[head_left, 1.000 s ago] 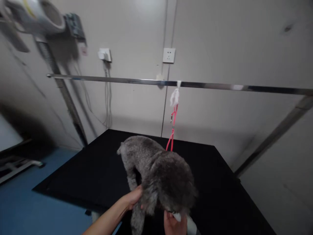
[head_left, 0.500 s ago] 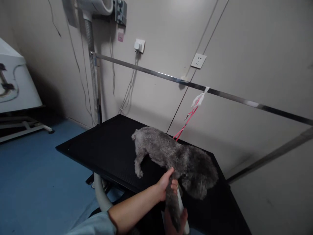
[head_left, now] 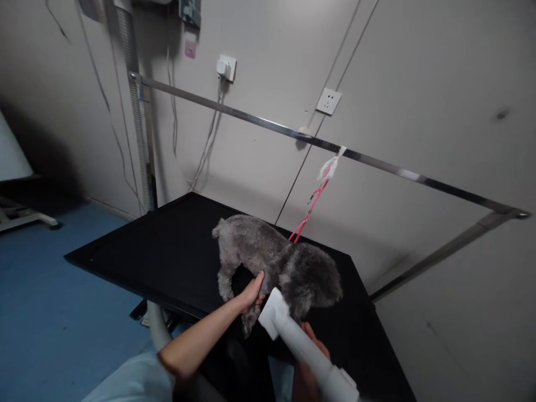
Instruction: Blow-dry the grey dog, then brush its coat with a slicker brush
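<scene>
A grey, curly-coated dog stands on a black grooming table, its head to the right. My left hand is closed round the dog's near front leg; the paw shows below my fingers. My right hand grips a white grooming nozzle with a broad, flat head, held in front of the dog's chest. Part of this hand is hidden behind the handle. A pink loop leash runs up from the dog's neck.
A metal bar crosses above the table, with the leash tied to it by white cloth. Behind are a wall, sockets and hanging cords. A pale hose runs below the table's front edge.
The nozzle has come up from beside the lowered leg and now points at the dog's chest. My left hand and the leg moved up and left in view. The camera turned slightly right.
</scene>
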Available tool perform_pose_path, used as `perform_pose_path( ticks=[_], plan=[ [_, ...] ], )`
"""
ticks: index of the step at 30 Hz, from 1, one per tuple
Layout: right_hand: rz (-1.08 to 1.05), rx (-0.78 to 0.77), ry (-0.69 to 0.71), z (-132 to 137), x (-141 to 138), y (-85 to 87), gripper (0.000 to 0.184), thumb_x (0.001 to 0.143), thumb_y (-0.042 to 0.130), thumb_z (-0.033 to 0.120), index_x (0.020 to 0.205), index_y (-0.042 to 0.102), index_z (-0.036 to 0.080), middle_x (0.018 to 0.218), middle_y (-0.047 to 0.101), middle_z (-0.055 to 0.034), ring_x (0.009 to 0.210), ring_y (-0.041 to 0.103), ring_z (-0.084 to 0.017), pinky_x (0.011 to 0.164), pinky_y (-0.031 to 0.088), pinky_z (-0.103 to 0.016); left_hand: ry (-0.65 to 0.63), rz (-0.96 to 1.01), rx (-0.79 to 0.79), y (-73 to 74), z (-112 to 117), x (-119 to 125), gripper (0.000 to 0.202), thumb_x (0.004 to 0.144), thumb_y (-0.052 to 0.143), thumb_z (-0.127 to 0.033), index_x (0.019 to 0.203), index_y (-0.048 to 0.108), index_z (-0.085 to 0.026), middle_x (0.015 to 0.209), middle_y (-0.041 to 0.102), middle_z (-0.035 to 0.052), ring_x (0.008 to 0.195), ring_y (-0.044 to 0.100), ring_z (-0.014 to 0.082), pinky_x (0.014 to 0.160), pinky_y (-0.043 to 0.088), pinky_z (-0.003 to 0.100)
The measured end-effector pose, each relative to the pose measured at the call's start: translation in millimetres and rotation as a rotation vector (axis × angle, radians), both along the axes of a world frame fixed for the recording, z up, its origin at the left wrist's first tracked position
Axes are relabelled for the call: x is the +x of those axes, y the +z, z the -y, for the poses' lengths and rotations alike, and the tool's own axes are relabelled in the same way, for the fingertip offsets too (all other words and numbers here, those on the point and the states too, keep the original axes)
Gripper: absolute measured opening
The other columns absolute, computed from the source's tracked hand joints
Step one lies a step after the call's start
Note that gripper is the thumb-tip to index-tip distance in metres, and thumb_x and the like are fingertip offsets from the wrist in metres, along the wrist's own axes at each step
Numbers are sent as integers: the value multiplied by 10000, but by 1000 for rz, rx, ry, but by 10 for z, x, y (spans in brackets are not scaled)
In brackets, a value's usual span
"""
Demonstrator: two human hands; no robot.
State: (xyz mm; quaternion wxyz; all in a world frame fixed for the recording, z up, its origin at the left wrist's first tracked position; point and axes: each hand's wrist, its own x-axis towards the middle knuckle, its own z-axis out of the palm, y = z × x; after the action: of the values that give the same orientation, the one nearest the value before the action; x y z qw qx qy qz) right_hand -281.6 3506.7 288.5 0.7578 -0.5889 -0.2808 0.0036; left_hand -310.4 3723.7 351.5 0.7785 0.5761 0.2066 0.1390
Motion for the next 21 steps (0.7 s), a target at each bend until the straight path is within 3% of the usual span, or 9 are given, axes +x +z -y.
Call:
perform_pose_path(
  ticks=[2,5,7,9,11,15,18,21],
  plan=[
    [91,77,-69,-74,-44,261,437,714,587,398,1107,396,409,1297,524,14,1312,394,-306,1068,317,-559,100,-2,178,-117,13,95,595,785,334,-716,662,548,-174,396,402,-54,349,347,98,422,315,236],
    [219,-15,34,-165,-67,733,444,675,645,316,1078,461,335,1240,561,-45,1204,505,-329,993,398,-552,210,55,463,-259,-9,117,377,766,541,-529,758,604,-158,598,613,20,590,566,166,587,430,259],
    [257,-85,66,-208,-75,1006,456,666,660,279,1080,474,315,1260,545,-54,1200,508,-313,995,403,-514,230,84,656,-312,-62,63,248,744,599,-386,851,622,-164,768,676,49,748,617,200,692,450,272],
    [272,-178,186,-266,-82,1188,456,664,661,254,1088,499,296,1274,538,-60,1199,511,-296,1003,407,-466,187,22,837,-334,-119,0,218,741,594,-298,916,625,-171,820,688,63,791,636,222,731,449,286],
    [257,-240,278,-353,-74,1270,449,642,655,244,1073,532,274,1228,573,-66,1138,558,-285,972,441,-427,140,-61,944,-349,-154,-39,294,745,583,-261,1022,608,-167,837,692,81,801,649,245,742,447,301],
    [209,-217,110,-515,-4,1276,452,563,659,241,1004,560,255,1149,617,-62,1048,602,-275,926,469,-407,164,-143,975,-433,-149,-57,587,783,555,-275,1334,385,-166,970,692,120,897,657,277,768,453,319],
    [222,-283,211,-521,10,1333,420,557,673,275,966,582,247,1102,644,-71,1006,624,-280,904,483,-408,147,-150,968,-527,-139,-90,661,777,573,-275,1380,317,-184,991,695,111,924,657,273,785,465,321],
    [215,-300,132,-474,-25,1454,417,597,665,288,1001,574,241,1100,640,-79,990,630,-266,901,487,-397,129,-46,989,-599,-131,-162,619,817,524,-249,1396,309,-228,1126,659,92,1013,633,244,858,463,319]
  ],
)
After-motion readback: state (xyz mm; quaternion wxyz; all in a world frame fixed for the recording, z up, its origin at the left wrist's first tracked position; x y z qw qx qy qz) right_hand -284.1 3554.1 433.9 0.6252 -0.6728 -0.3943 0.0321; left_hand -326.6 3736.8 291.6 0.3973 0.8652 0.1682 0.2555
